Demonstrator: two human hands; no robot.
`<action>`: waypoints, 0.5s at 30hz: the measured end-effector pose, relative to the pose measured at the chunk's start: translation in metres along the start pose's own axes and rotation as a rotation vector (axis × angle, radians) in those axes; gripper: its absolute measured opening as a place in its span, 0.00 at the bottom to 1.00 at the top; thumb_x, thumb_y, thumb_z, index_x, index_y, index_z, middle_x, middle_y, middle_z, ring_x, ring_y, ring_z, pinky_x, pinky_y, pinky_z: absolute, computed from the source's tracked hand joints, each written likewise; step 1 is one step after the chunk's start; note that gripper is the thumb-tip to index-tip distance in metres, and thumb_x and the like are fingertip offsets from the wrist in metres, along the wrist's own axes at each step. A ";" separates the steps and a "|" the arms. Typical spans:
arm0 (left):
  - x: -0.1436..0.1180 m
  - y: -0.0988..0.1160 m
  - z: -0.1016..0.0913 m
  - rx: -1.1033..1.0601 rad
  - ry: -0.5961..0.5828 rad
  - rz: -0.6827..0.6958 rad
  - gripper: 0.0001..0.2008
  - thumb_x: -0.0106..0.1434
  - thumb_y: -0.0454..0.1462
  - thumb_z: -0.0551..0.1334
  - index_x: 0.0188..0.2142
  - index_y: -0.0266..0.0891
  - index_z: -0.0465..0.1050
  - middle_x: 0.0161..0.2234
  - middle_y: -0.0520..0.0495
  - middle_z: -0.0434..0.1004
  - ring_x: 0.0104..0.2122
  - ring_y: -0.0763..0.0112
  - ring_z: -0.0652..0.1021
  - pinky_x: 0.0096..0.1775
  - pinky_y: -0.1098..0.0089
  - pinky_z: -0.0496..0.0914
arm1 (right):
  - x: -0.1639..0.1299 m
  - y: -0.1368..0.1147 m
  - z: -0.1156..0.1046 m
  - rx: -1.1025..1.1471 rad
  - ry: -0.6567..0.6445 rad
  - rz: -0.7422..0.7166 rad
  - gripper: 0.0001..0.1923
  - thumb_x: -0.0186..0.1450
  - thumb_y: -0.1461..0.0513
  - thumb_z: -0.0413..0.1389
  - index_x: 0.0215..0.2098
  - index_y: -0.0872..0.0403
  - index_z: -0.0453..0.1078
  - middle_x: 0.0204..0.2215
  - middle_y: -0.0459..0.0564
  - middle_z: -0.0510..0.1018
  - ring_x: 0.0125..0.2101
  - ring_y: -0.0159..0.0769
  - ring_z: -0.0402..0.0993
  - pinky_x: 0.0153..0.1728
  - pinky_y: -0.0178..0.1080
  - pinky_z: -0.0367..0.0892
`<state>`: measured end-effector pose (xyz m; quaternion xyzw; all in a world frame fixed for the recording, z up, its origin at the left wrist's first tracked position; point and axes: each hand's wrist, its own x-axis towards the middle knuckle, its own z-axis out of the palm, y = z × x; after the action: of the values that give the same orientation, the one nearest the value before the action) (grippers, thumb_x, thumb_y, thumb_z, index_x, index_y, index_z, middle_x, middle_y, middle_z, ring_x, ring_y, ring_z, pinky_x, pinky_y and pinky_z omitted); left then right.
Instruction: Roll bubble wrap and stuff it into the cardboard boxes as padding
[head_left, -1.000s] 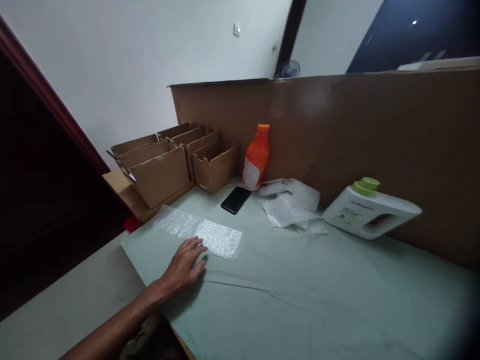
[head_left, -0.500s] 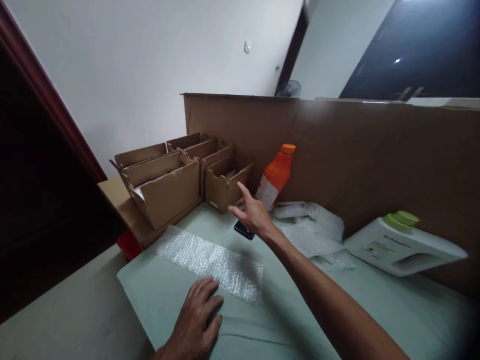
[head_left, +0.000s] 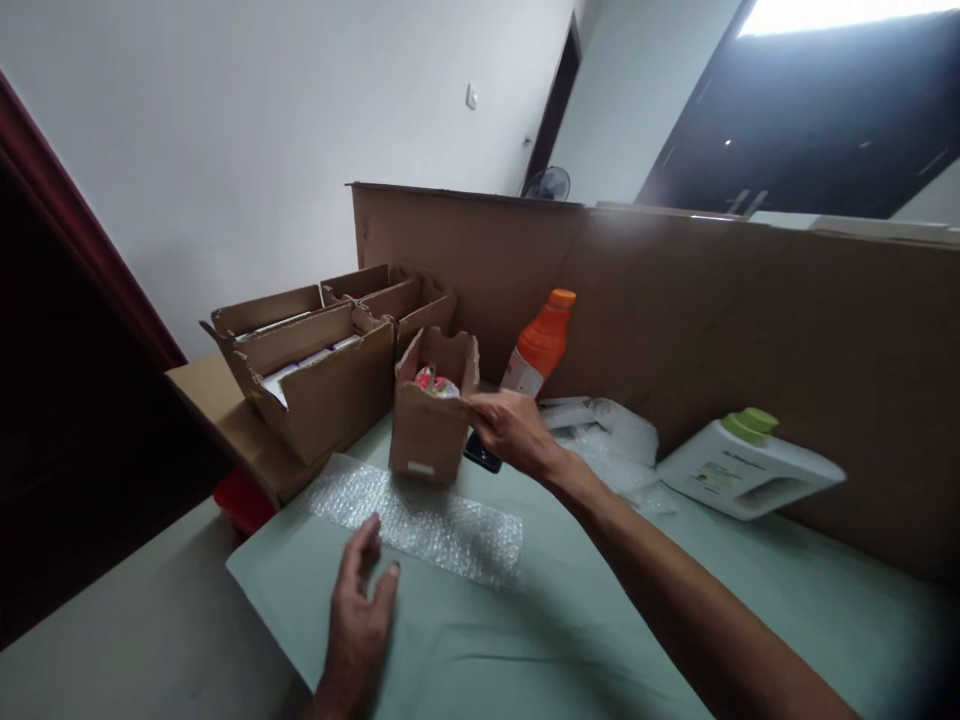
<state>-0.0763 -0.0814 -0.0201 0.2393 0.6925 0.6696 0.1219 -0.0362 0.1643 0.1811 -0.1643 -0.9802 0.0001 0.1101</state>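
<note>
Small cardboard box (head_left: 431,420) sits in the middle of the frame, its base on the far edge of the bubble wrap sheet (head_left: 420,518). The right hand (head_left: 514,432) pinches its side wall in a tight grip, which keeps the open top up so the red and white things (head_left: 433,382) inside stay in. The left hand (head_left: 360,625) hovers low with loose, spread fingers, holding nothing. Behind the box are more cardboard boxes (head_left: 315,370), an orange bottle (head_left: 540,345) and a white jug (head_left: 750,465) on the green worktop (head_left: 525,640).
</note>
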 end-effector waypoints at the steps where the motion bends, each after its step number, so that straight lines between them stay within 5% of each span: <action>1: 0.005 0.003 -0.004 -0.104 0.060 -0.064 0.27 0.67 0.44 0.59 0.64 0.42 0.60 0.65 0.36 0.64 0.61 0.54 0.71 0.60 0.52 0.68 | -0.022 0.003 -0.006 0.033 0.016 -0.066 0.15 0.72 0.60 0.49 0.34 0.52 0.77 0.32 0.50 0.84 0.34 0.40 0.79 0.39 0.39 0.64; 5: 0.018 0.013 -0.017 -0.350 0.092 -0.046 0.37 0.61 0.45 0.66 0.66 0.45 0.56 0.67 0.38 0.61 0.67 0.52 0.62 0.66 0.50 0.58 | -0.121 0.019 -0.013 0.338 0.208 -0.224 0.12 0.73 0.60 0.50 0.40 0.50 0.76 0.33 0.49 0.84 0.33 0.37 0.80 0.38 0.40 0.67; 7: 0.016 0.019 -0.019 -0.364 0.002 0.006 0.40 0.59 0.42 0.68 0.68 0.49 0.54 0.69 0.42 0.57 0.69 0.53 0.58 0.67 0.51 0.54 | -0.170 0.025 -0.006 0.511 0.330 -0.029 0.10 0.72 0.59 0.53 0.49 0.47 0.73 0.36 0.48 0.84 0.33 0.36 0.81 0.37 0.38 0.71; 9: 0.014 0.025 -0.019 -0.343 -0.104 0.036 0.42 0.58 0.41 0.67 0.69 0.52 0.52 0.70 0.45 0.56 0.69 0.54 0.58 0.67 0.53 0.54 | -0.215 0.024 0.009 0.666 0.385 0.219 0.18 0.71 0.58 0.55 0.58 0.46 0.66 0.38 0.49 0.84 0.31 0.36 0.81 0.36 0.38 0.74; 11: 0.014 0.032 -0.019 -0.275 -0.174 0.035 0.41 0.57 0.40 0.66 0.68 0.51 0.54 0.69 0.46 0.58 0.67 0.54 0.61 0.66 0.55 0.57 | -0.251 0.015 0.028 0.782 0.339 0.344 0.25 0.71 0.56 0.55 0.65 0.44 0.57 0.45 0.51 0.82 0.35 0.38 0.82 0.38 0.40 0.76; 15: 0.023 0.046 -0.022 -0.083 -0.114 -0.029 0.37 0.55 0.44 0.68 0.63 0.43 0.62 0.56 0.42 0.73 0.55 0.54 0.74 0.58 0.54 0.68 | -0.281 -0.026 0.073 0.798 0.185 0.272 0.41 0.67 0.49 0.59 0.71 0.46 0.47 0.65 0.61 0.66 0.60 0.53 0.69 0.54 0.54 0.72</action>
<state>-0.0989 -0.0901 0.0306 0.2616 0.6595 0.6811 0.1809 0.1986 0.0515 0.0497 -0.2358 -0.8587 0.3791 0.2516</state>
